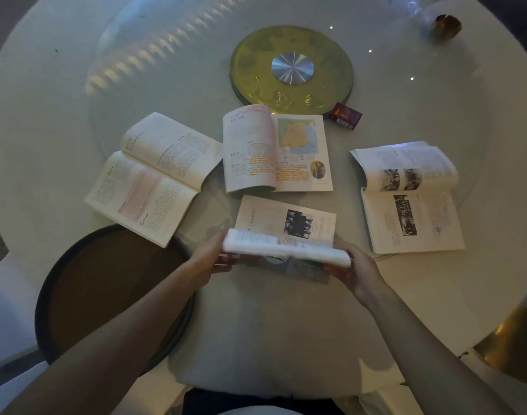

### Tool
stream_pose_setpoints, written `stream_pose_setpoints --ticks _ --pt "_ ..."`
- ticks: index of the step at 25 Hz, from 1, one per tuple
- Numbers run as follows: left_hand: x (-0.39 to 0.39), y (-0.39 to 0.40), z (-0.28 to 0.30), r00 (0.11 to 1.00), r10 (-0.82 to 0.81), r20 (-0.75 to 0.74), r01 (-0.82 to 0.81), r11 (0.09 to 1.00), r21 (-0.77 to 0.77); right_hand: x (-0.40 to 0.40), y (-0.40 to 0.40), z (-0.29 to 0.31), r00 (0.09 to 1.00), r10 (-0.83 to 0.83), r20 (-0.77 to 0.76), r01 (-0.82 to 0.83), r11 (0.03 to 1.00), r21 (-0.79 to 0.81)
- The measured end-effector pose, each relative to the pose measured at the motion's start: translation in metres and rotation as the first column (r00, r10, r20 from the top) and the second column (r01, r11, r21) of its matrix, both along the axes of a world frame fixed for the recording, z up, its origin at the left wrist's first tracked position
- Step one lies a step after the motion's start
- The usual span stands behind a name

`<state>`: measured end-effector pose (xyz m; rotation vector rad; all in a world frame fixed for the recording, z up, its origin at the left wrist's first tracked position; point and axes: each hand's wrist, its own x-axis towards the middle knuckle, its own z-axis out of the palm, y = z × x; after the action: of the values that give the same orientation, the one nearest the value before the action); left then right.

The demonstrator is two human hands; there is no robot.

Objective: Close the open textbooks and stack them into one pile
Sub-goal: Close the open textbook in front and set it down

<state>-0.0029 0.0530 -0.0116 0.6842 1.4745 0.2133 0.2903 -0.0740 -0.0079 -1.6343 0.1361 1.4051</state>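
Note:
Several open textbooks lie on a round white table (76, 85). The nearest textbook (286, 232) is half folded: its near half is lifted edge-on while the far page with a dark photo lies flat. My left hand (209, 259) grips the lifted half at its left corner, and my right hand (356, 271) grips its right corner. A textbook with a pink box (154, 178) lies open at the left. The map textbook (275, 149) lies open in the middle. Another with black photos (409, 196) lies open at the right.
A gold turntable disc (292, 70) with a silver hub sits behind the books. Beside it lies a small dark red box (346, 115). A small gold object (446, 25) stands far right. A dark round stool (112, 295) sits below the table's left edge.

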Motion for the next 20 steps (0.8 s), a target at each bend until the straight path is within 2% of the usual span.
stream_pose_setpoints --ticks 2,3,4,5,6,7,8,9,10,11,13,16,18,20 --pt "0.001 -0.001 -0.005 0.998 0.069 0.003 -0.069 0.997 -0.028 0.003 0.016 -0.007 0.996 0.048 0.070 -0.045 0.998 -0.049" --pt "0.002 -0.004 -0.008 0.997 0.070 -0.012 -0.070 0.997 -0.041 0.004 0.024 -0.011 0.978 0.141 0.154 -0.122 0.984 -0.128" --pt "0.002 -0.007 -0.014 0.998 0.053 -0.031 -0.054 0.997 -0.053 0.006 0.031 -0.017 0.917 0.284 0.279 -0.222 0.946 -0.235" --pt "0.004 -0.013 -0.018 0.999 0.029 -0.043 -0.032 0.997 -0.069 0.008 0.038 -0.022 0.791 0.443 0.421 -0.309 0.884 -0.350" --pt "0.007 -0.019 -0.022 0.999 0.007 -0.047 -0.011 0.996 -0.085 0.011 0.045 -0.026 0.591 0.590 0.550 -0.377 0.805 -0.458" --pt "0.013 -0.026 -0.025 0.999 0.000 -0.044 -0.004 0.995 -0.098 0.011 0.053 -0.029 0.354 0.692 0.628 -0.436 0.717 -0.544" --pt "0.019 -0.032 -0.028 0.999 0.008 -0.037 -0.012 0.994 -0.106 0.012 0.062 -0.031 0.126 0.730 0.672 -0.493 0.633 -0.596" --pt "0.026 -0.037 -0.028 0.999 0.031 -0.021 -0.033 0.994 -0.105 0.012 0.071 -0.033 -0.047 0.718 0.694 -0.556 0.559 -0.616" --pt "0.033 -0.041 -0.028 0.999 0.050 -0.006 -0.050 0.994 -0.095 0.011 0.080 -0.036 -0.160 0.701 0.695 -0.603 0.488 -0.631" --pt "0.040 -0.044 -0.028 0.998 0.062 0.003 -0.062 0.995 -0.074 0.012 0.088 -0.038 -0.219 0.692 0.688 -0.630 0.438 -0.641" --pt "0.051 -0.049 -0.029 0.998 0.057 0.005 -0.057 0.998 -0.017 0.013 0.096 -0.042 -0.251 0.709 0.659 -0.632 0.396 -0.667" --pt "0.059 -0.055 -0.030 0.996 0.070 -0.047 -0.066 0.995 0.073 0.016 0.084 -0.042 -0.273 0.718 0.640 -0.596 0.396 -0.699" --pt "0.061 -0.056 -0.030 0.986 0.080 -0.149 -0.059 0.989 0.138 0.014 0.066 -0.040 -0.241 0.738 0.630 -0.575 0.415 -0.705" --pt "0.063 -0.053 -0.026 0.974 0.070 -0.214 -0.028 0.980 0.195 0.010 0.045 -0.042 -0.161 0.757 0.633 -0.554 0.462 -0.693"
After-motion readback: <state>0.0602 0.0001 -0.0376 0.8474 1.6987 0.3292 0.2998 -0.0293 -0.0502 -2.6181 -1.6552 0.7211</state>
